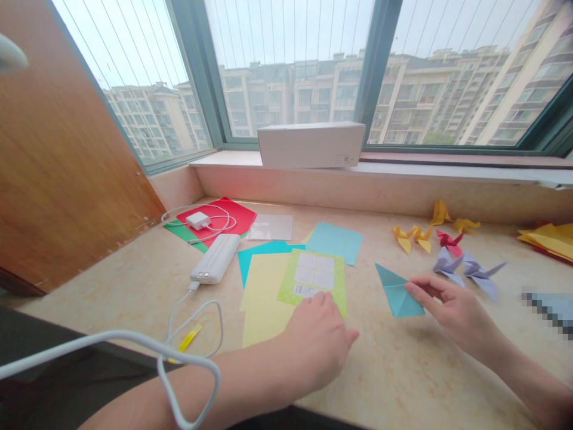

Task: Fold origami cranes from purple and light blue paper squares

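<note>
left hand [319,343] — bare | right hand [450,307] — bare | white cable [89,340] over left forearm

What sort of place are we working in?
Probably a home, high up: a stone counter under a window facing apartment blocks, strewn with origami sheets and folded cranes; the right hand pinches a teal fold.

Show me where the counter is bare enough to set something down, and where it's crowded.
Bare: the near counter between the left hand and the right hand pinching the teal fold; also the stretch left of the power bank, toward the wooden panel. Crowded: the paper sheets at centre and the folded cranes at right.
</note>
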A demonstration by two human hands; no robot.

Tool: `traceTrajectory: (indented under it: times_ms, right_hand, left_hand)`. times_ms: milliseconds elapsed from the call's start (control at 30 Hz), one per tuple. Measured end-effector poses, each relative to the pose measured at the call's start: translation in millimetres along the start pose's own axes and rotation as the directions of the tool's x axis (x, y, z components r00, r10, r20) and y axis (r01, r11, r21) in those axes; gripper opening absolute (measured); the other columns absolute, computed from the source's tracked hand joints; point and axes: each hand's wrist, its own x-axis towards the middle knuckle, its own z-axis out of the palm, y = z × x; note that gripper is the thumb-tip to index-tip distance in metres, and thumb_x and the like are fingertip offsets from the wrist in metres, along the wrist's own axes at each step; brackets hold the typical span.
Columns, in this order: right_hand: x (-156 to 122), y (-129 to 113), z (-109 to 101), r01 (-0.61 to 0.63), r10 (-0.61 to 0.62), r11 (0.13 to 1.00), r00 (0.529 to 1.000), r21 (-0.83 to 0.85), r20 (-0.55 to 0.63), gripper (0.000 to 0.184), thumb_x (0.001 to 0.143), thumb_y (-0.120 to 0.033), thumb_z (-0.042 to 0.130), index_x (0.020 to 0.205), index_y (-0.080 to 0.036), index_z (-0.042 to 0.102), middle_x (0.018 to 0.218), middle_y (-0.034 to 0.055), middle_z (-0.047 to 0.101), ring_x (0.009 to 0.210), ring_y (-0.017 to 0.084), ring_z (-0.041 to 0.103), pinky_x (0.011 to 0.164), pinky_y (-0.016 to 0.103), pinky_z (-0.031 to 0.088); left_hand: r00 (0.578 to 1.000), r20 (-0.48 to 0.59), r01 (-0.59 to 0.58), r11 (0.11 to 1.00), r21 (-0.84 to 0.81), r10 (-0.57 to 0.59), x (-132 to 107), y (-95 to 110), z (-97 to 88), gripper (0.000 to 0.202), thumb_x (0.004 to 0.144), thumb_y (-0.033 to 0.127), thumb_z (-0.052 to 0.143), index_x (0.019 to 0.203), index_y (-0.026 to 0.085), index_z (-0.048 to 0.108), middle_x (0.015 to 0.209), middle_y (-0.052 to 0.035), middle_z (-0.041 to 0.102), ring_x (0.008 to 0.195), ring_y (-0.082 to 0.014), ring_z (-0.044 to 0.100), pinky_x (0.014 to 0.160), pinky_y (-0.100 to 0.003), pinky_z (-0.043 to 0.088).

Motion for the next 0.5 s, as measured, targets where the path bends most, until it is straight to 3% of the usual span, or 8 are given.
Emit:
traceTrajectory:
  times_ms: [100, 233, 367, 400, 500]
  right_hand:
    - [0, -7, 2, -0.002, -0.002, 0.995, 0.999, 0.100, 0.045, 0.042, 0.084, -0.059, 0.061, 0.096, -0.020, 0.071, 0.088, 0.0075, 0.075, 0.078, 0.026, 0.068, 0.068, 0.036, 0.053]
    - [3, -17, 6, -0.003, -0.002, 0.994, 0.999, 0.111, 0.040, 0.041, 0.083, -0.060, 0.063, 0.091, -0.020, 0.071, 0.084, 0.0064, 0.076, 0.073, 0.025, 0.068, 0.064, 0.034, 0.053]
    - [2, -19, 5, 0.000, -0.006, 0.996, 0.998, 0.091, 0.065, 0.040, 0.084, -0.059, 0.062, 0.090, -0.020, 0.071, 0.081, 0.0062, 0.075, 0.074, 0.026, 0.069, 0.065, 0.034, 0.054]
    - [1, -19, 2, 0.001, -0.008, 0.996, 0.997, 0.084, 0.082, 0.040, 0.085, -0.059, 0.061, 0.090, -0.020, 0.070, 0.080, 0.0060, 0.075, 0.074, 0.025, 0.069, 0.065, 0.034, 0.054]
    - [6, -17, -8, 0.031, -0.036, 0.999, 0.993, 0.044, 0.110, 0.039, 0.088, -0.057, 0.058, 0.093, -0.020, 0.068, 0.080, 0.0054, 0.074, 0.072, 0.023, 0.069, 0.065, 0.033, 0.052]
  left_hand:
    - [0.999, -0.023, -0.032, 0.999, 0.039, 0.033, -17, 11, 7.1, 0.052, 0.100, 0.041, 0.037, 0.115, 0.001, 0.066, 0.120, -0.0262, 0.062, 0.111, -0.0364, 0.058, 0.089, -0.049, 0.050]
    - [0.992, 0.005, -0.125, 0.990, 0.064, 0.125, -31, 32, 19.8, 0.055, 0.098, 0.046, 0.039, 0.116, 0.001, 0.065, 0.120, -0.0252, 0.063, 0.109, -0.0360, 0.059, 0.091, -0.049, 0.049]
    - [0.977, -0.136, -0.152, 0.982, 0.108, 0.166, -34, 50, 24.9, 0.058, 0.096, 0.049, 0.042, 0.115, -0.002, 0.064, 0.122, -0.0283, 0.062, 0.108, -0.0373, 0.059, 0.090, -0.051, 0.048]
    - [0.970, -0.168, -0.158, 0.982, 0.106, 0.174, -32, 52, 20.2, 0.057, 0.096, 0.049, 0.043, 0.114, 0.000, 0.064, 0.121, -0.0272, 0.063, 0.105, -0.0361, 0.061, 0.088, -0.049, 0.049]
    - [0.954, -0.201, -0.221, 0.975, 0.022, 0.221, -14, 35, -9.3, 0.036, 0.097, 0.041, 0.044, 0.092, 0.013, 0.067, 0.082, -0.0109, 0.069, 0.074, -0.0255, 0.063, 0.072, -0.042, 0.050]
